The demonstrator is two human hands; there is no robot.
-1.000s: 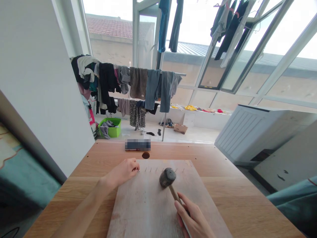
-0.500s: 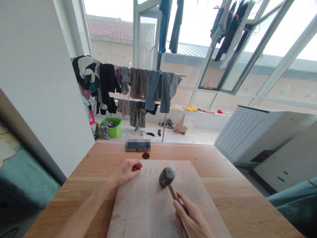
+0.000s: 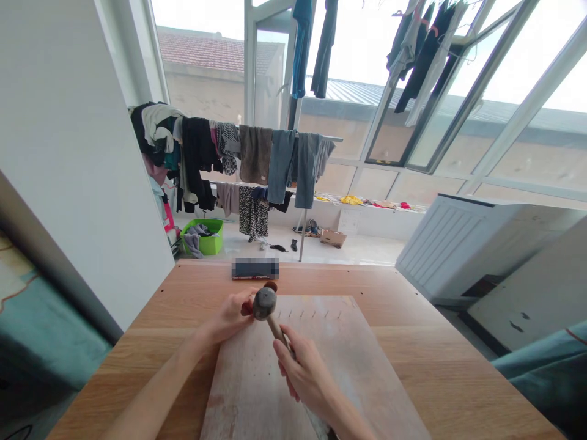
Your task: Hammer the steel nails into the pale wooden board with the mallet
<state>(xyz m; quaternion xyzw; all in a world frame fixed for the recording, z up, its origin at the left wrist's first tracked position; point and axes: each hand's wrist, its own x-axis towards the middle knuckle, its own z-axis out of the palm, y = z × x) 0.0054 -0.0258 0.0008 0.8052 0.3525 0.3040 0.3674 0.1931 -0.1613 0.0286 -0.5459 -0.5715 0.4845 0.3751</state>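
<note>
A pale wooden board (image 3: 348, 366) lies on a wooden table (image 3: 440, 348), with a row of small nails (image 3: 316, 314) standing along its far edge. My right hand (image 3: 305, 374) is closed round the wooden handle of a dark-headed mallet (image 3: 265, 304). The mallet's head hangs over the board's far left corner, right beside my left hand (image 3: 232, 315). My left hand's fingers are pinched together at that corner; what they pinch is hidden behind the mallet head.
A small flat box (image 3: 255, 268) lies at the table's far edge, beside a round hole (image 3: 271, 285) in the tabletop. Beyond stand a clothes rack (image 3: 257, 159) hung with laundry, a green basket (image 3: 203, 236) and a white cabinet (image 3: 463, 244).
My right hand has swung the mallet left across the board, from the middle of the nail row to the far left corner by my left hand. My left hand stayed at that corner.
</note>
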